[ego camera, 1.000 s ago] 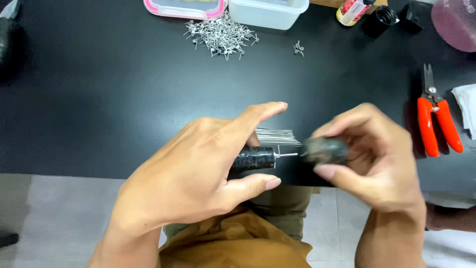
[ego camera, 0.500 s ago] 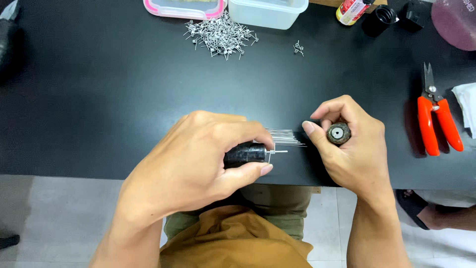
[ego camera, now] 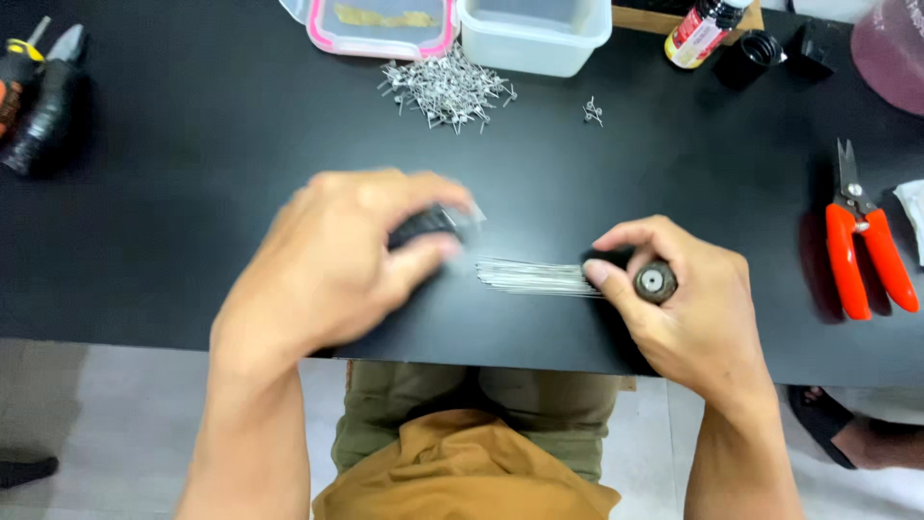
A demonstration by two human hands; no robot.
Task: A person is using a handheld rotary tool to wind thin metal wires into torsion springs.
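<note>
At the black table's (ego camera: 192, 193) near edge, a dark cylindrical tool (ego camera: 423, 226) is gripped in the blurred left hand (ego camera: 337, 265), fingers curled about it. Between the hands a bundle of thin wires (ego camera: 534, 276) lies flat. A small round dark part (ego camera: 654, 283) is pinched by the right hand (ego camera: 683, 308). A fitting step seems in hand; careful alignment is called for next.
</note>
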